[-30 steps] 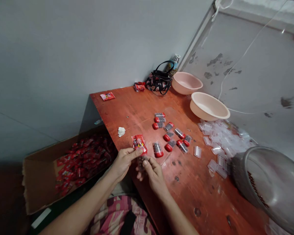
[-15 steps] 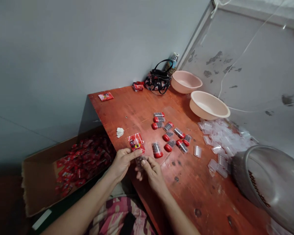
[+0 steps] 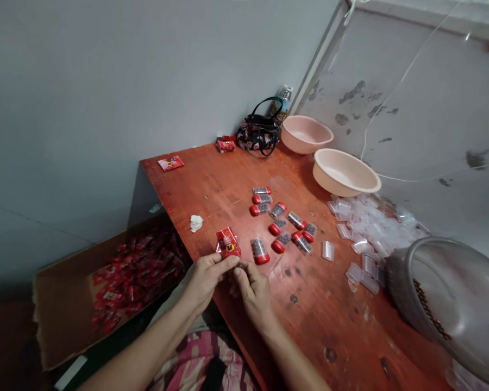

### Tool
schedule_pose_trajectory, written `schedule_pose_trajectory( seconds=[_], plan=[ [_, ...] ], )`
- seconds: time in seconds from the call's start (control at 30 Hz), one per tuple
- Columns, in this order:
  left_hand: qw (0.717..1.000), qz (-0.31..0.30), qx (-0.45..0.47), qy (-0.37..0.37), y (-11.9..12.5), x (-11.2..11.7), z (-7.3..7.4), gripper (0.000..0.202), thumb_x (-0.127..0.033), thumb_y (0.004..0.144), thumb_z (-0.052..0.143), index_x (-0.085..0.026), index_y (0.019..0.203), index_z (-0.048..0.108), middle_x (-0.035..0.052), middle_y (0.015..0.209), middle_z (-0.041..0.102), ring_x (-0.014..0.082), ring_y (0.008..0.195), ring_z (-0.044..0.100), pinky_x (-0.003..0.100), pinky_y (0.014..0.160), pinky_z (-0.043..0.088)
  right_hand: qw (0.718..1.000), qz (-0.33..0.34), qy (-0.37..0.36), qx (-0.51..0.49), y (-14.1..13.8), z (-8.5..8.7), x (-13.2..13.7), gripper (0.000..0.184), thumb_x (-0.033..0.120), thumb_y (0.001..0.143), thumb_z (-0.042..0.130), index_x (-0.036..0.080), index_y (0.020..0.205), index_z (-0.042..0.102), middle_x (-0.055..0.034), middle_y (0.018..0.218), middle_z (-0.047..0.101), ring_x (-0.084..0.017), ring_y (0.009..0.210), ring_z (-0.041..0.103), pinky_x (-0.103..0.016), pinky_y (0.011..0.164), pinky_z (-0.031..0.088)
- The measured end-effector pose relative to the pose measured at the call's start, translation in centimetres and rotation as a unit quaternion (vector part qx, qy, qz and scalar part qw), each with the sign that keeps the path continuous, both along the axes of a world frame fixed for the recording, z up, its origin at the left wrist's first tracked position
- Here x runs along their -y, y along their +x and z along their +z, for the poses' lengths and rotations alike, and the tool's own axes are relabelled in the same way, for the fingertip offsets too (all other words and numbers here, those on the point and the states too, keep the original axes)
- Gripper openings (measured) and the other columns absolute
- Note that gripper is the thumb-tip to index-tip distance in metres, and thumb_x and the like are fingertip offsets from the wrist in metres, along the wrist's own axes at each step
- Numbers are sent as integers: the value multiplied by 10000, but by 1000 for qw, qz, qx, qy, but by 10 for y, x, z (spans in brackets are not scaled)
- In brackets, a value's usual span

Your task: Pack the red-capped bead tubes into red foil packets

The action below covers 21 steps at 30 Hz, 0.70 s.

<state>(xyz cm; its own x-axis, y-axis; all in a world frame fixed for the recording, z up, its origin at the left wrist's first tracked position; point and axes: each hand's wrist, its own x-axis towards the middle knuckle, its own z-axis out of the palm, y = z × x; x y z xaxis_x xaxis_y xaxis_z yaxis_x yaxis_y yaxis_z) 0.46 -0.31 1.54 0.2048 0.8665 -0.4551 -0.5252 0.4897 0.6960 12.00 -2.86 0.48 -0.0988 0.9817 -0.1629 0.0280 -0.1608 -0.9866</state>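
Note:
My left hand (image 3: 207, 279) is closed, thumb and fingers pinching the lower edge of a shiny red printed packet (image 3: 228, 243). Close against it, my right hand (image 3: 252, 292) is also closed, its thumb pressing near the packet's bottom end. The small clear container of dark balls between my fingertips is mostly hidden now. Just right of the packet lies a clear tube with a red cap (image 3: 260, 251), filled with dark balls. Several similar capped tubes (image 3: 301, 243) are scattered beyond it on the reddish wooden table (image 3: 224, 184).
A carton (image 3: 61, 309) of red packets stands low at the left. At right are a heap of clear plastic sleeves (image 3: 362, 222) and a metal pot (image 3: 403, 277) with brown balls. Two basins (image 3: 346, 187), a floral handbag (image 3: 256, 134) and crumpled white tissue (image 3: 196, 223) also sit on the table.
The packet has tilted and bunched between my hands. My fingertips have drawn closer, covering the container that showed more plainly before. The camera view has shifted slightly.

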Motion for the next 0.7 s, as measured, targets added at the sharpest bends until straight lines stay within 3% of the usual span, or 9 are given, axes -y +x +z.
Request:
schedule_pose_trajectory(
  seconds=[0.13,0.23,0.33,0.53,0.63,0.7],
  plan=[
    [998,-25,37,43,1,0,4,210,-320,701,613,-126,633,567,0,487,534,126,368,490,260,341,408,998,21,-34,-55,1,0,0,259,406,852,417,165,826,507,25,591,546,-80,411,492,-191,401,393],
    [997,-13,58,46,2,-1,4,227,-331,701,612,-133,614,543,-13,471,511,129,360,487,270,334,418,1000,6,-11,-16,1,-1,0,238,388,851,434,165,861,517,34,570,534,-84,431,497,-191,423,399],
    [999,-4,34,39,3,-2,1,206,-307,674,642,-131,627,545,-14,475,522,132,359,495,264,322,416,1000,-3,4,4,0,-1,1,232,382,853,434,170,877,524,27,591,540,-91,462,510,-195,444,411],
    [999,25,18,26,8,4,-3,224,-337,658,645,-123,681,582,-13,466,528,115,313,461,239,281,375,997,14,-33,-72,-2,-3,1,261,415,841,439,164,849,512,21,604,548,-81,433,498,-183,406,398],
    [998,13,58,17,3,4,-1,220,-323,663,643,-108,696,611,1,459,531,127,344,485,254,327,403,999,1,-21,-49,-1,-2,2,237,391,829,475,161,858,526,22,588,553,-78,436,500,-179,417,400],
    [996,-23,85,15,-2,4,1,221,-309,675,634,-93,722,636,20,451,541,138,363,502,264,366,415,995,17,-44,-88,-1,-1,3,247,400,830,468,158,825,520,16,581,563,-72,400,488,-173,388,380]
  ],
)
